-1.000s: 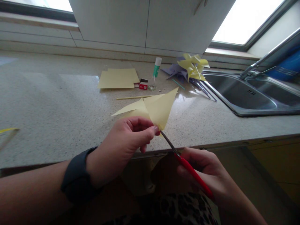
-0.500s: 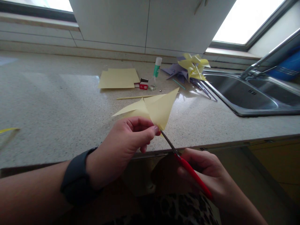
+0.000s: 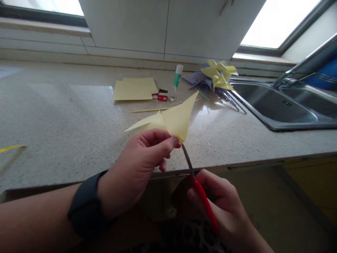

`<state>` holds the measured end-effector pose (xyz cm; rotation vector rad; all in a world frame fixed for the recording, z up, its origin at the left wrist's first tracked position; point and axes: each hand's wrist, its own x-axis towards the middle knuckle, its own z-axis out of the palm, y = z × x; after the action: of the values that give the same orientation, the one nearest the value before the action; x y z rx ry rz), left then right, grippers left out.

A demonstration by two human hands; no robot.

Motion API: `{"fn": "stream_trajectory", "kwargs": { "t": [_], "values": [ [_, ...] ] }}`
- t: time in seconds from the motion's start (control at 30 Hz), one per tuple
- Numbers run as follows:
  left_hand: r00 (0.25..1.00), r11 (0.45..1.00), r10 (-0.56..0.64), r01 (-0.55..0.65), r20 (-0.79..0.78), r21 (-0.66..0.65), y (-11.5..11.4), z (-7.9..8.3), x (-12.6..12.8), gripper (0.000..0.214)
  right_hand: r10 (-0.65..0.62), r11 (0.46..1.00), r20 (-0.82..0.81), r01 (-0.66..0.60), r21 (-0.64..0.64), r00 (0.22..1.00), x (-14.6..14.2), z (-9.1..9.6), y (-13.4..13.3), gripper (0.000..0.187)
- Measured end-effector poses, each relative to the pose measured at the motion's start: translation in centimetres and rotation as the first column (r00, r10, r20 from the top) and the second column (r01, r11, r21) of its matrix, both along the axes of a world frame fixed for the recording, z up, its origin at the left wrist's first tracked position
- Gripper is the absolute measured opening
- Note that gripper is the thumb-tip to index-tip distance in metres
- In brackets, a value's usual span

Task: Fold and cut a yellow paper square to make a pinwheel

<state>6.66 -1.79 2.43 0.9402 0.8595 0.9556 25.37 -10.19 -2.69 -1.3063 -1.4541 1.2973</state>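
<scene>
My left hand [image 3: 139,168] pinches a folded pale yellow paper [image 3: 172,119] at its lower corner, holding it above the front edge of the speckled countertop [image 3: 65,123]. My right hand [image 3: 221,203] grips red-handled scissors [image 3: 197,186], whose metal blades point up and meet the paper's bottom corner just right of my left thumb. A dark watch band circles my left wrist.
On the counter behind lie yellow paper sheets [image 3: 134,89], a thin wooden stick [image 3: 150,110], a small red box [image 3: 162,95], a glue stick [image 3: 178,75] and finished yellow and purple pinwheels [image 3: 217,75]. A steel sink [image 3: 284,105] with a tap sits at the right.
The scissors and my right hand have swung left and stand more upright under the paper. The paper has tilted slightly higher. My left hand keeps its pinch.
</scene>
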Motion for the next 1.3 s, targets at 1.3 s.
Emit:
{"fn": "stream_trajectory", "kwargs": {
  "t": [1.3],
  "values": [
    [0.994, 0.995, 0.091, -0.088, 0.067, -0.055, -0.1, 0.4, 0.4, 0.012, -0.154, 0.979, -0.091, 0.164, 0.117, 0.984, -3.4, -2.1, -0.4, 0.027]
  ]
}}
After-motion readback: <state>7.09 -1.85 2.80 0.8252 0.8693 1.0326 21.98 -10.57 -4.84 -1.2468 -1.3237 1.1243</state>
